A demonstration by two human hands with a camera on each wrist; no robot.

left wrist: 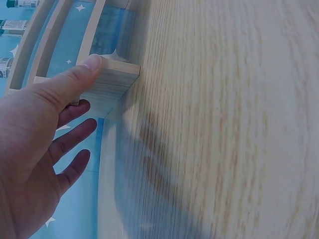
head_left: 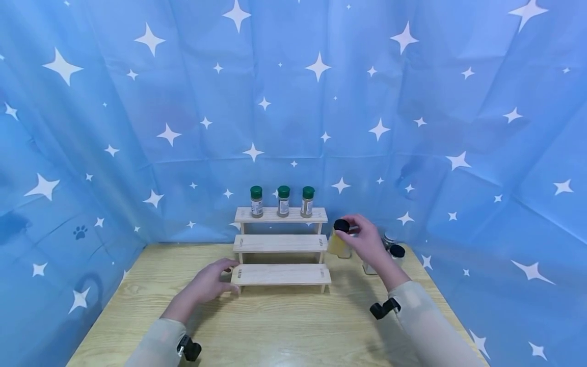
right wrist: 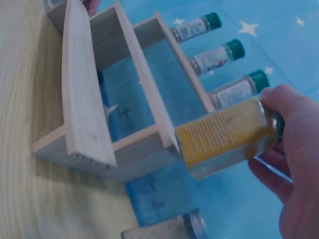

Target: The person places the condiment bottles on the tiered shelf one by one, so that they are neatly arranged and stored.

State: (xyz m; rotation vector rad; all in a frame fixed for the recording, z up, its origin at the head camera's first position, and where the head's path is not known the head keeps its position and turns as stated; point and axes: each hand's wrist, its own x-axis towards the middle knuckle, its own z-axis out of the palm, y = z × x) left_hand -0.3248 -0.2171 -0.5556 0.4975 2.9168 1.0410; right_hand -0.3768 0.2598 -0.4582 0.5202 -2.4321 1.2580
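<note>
My right hand [head_left: 364, 239] holds a square glass jar [right wrist: 227, 134] by its dark lid, between thumb and fingers. The jar has a yellow label and is tilted beside the right end of the middle step of a three-step wooden rack [head_left: 281, 244]. At the lowest step's left end is my left hand [head_left: 208, 283]. In the left wrist view its thumb lies against the step's corner, the other fingers loosely spread. Three green-capped spice bottles [head_left: 283, 201] stand in a row on the top step. The middle and lowest steps are bare.
On the right of the wooden table [head_left: 275, 326], behind my right forearm, stand a black-lidded jar [head_left: 397, 252] and a silver-lidded jar [head_left: 389, 239], partly hidden. A blue star-patterned curtain [head_left: 293, 127] closes the back and sides.
</note>
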